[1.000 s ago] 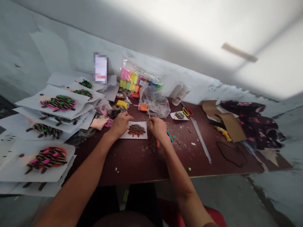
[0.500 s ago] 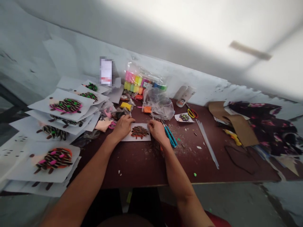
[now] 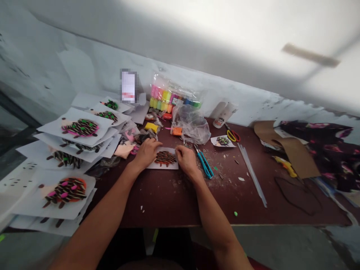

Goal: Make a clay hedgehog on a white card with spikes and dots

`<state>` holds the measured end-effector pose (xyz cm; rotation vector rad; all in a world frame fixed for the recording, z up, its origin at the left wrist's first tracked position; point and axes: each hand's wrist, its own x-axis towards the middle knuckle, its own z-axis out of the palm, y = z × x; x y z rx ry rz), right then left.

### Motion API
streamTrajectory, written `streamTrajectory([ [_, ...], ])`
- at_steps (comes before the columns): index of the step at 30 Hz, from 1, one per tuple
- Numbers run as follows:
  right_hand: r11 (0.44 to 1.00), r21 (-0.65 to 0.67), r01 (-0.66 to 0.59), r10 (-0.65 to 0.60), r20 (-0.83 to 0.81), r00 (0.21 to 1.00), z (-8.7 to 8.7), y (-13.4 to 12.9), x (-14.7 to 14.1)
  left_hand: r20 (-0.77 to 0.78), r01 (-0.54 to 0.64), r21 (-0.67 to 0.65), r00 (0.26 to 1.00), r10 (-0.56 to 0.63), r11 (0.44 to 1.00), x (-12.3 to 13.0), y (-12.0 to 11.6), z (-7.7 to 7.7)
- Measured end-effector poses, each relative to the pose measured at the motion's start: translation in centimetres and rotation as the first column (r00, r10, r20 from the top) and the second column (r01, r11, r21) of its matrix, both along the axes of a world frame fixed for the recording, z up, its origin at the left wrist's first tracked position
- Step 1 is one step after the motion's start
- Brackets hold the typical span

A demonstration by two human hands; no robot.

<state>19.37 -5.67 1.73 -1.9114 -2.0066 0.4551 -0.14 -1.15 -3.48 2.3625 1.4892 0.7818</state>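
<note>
On the dark red table lies a white card [image 3: 165, 166] bearing a brown-striped hedgehog figure [image 3: 165, 158] with an orange underside. My left hand [image 3: 146, 152] rests over the card's left part, fingers bent and close together; what they hold, if anything, is hidden. At the card's right edge is my right hand [image 3: 186, 159], its fingers curled in a pinch, with anything between them too small to make out. Just right of that hand lie teal-handled pliers [image 3: 205, 164].
Stacked hedgehog cards [image 3: 81, 127] fill the left side. Behind the card are a clear plastic bag [image 3: 191, 125], a pack of coloured clay [image 3: 168, 99] and yellow clay [image 3: 152, 127]. To the right are scissors [image 3: 233, 135], glue sticks [image 3: 253, 174] and a yellow glue gun [image 3: 286, 166].
The view has shifted slightly, moving the table items a little to the right in the picture. Both hands stay at the card, with my right hand's fingers slightly more curled.
</note>
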Motion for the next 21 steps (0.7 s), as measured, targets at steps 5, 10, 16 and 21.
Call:
streamTrajectory([
  [5, 1.0, -0.013, -0.011, 0.011, 0.037, 0.999, 0.1, -0.1, -0.2, 0.001, 0.003, -0.01, 1.0, -0.003, 1.0, 0.0, 0.0, 0.2],
  [10, 1.0, 0.028, 0.001, -0.001, 0.003, 1.0, -0.3, 0.0, 0.0, -0.017, 0.004, -0.043, 1.0, -0.005, 0.999, 0.0, -0.2, 0.6],
  [16, 1.0, 0.028, 0.0, 0.0, 0.008, 1.0, -0.8, 0.2, 0.3, -0.009, 0.0, -0.021, 1.0, 0.0, 1.0, 0.2, -0.5, 0.8],
  [21, 0.997, 0.072, -0.011, 0.011, 0.003, 1.0, -0.9, 0.2, 0.4, 0.034, -0.004, -0.009, 0.999, 0.004, 1.0, 0.1, -0.5, 0.6],
])
